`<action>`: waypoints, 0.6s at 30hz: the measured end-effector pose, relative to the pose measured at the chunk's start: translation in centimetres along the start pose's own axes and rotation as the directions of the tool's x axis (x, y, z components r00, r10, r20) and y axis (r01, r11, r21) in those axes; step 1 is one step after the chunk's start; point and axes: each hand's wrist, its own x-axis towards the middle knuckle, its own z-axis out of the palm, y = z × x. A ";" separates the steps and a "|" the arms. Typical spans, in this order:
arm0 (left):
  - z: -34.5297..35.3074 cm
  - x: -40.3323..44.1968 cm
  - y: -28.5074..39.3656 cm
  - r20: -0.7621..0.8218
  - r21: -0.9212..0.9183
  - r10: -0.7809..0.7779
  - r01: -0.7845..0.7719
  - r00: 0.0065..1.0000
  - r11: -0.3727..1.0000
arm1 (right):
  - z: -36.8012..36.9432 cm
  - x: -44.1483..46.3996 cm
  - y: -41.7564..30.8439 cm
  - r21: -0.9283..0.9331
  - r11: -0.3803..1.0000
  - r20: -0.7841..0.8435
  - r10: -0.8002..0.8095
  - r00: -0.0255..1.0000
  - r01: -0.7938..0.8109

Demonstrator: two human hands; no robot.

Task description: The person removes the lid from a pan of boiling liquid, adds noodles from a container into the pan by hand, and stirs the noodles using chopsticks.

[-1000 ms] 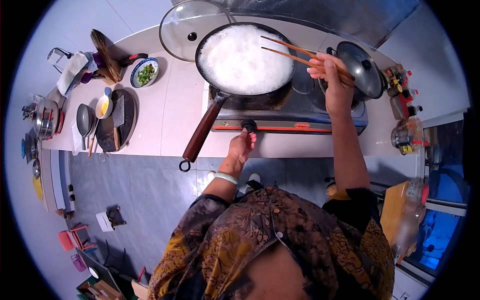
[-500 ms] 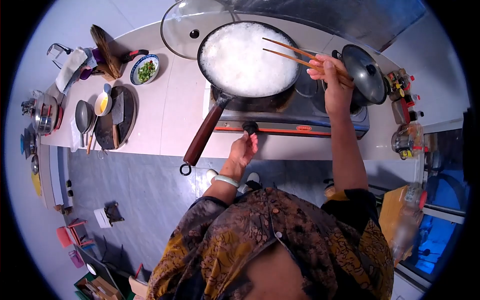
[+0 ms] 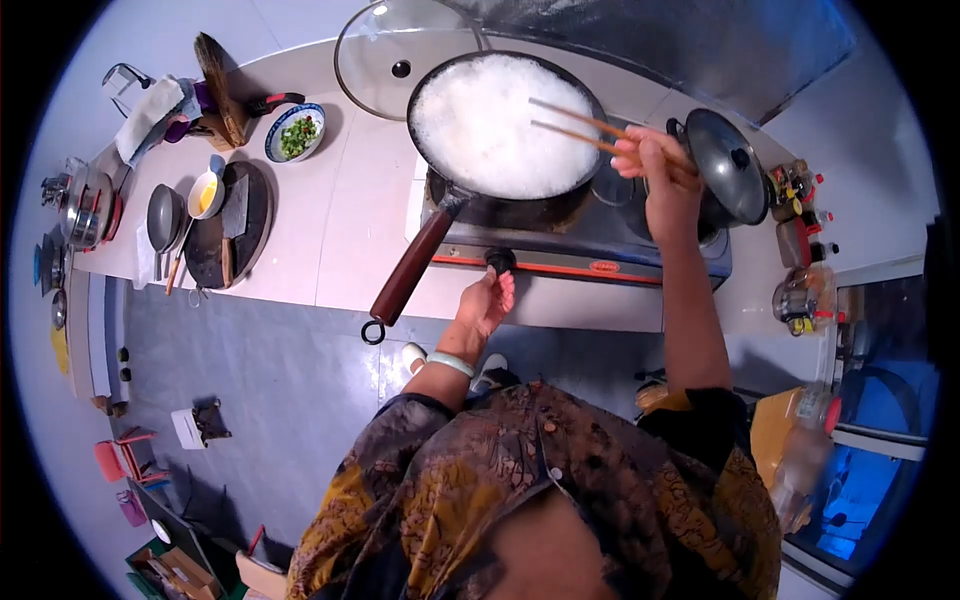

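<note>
A pan (image 3: 424, 170) full of white foam (image 3: 500, 125) sits on the left burner of the gas stove (image 3: 640, 240), its brown handle (image 3: 412, 265) angled toward the front left. At the stove's front, the fingers of my left hand (image 3: 487, 300) are closed on a black knob (image 3: 500, 260). My right hand (image 3: 668, 175) grips a pair of wooden chopsticks (image 3: 580, 125) over the pan's right side, their tips above the foam. Behind my right hand, a lidded pot (image 3: 728, 165) stands on the right burner.
A glass lid (image 3: 375, 75) lies behind the pan. Leftward are a bowl of chopped greens (image 3: 297, 136), a cleaver (image 3: 235, 212) on a round board (image 3: 205, 255), a yolk-coloured bowl (image 3: 204, 195) and a small pan (image 3: 163, 218). Bottles (image 3: 800, 205) stand far right.
The view has shifted slightly, so the counter and pan appear a little displaced. The chopsticks look blurred now and their tips sit slightly lower. My left hand stays on the knob.
</note>
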 end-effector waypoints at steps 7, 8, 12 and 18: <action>-0.2 -2.4 -0.4 0.026 0.132 0.048 -0.051 0.999 0.990 | 4.7 -1.9 -0.5 0.052 0.997 0.336 0.032 0.941 -0.053; -0.7 -2.8 -0.4 0.025 0.146 0.041 -0.044 0.999 0.988 | 5.4 -1.8 -0.3 -0.024 1.000 0.392 -0.004 0.920 0.015; -4.0 -6.2 -0.2 -0.012 0.156 0.038 -0.036 0.999 0.987 | 7.3 0.1 0.2 -0.180 0.967 0.505 -0.065 0.861 0.178; -14.4 -12.4 0.3 -0.169 -0.004 0.177 -0.180 0.970 0.984 | 6.7 3.9 3.7 -0.209 0.978 0.455 0.087 0.886 0.011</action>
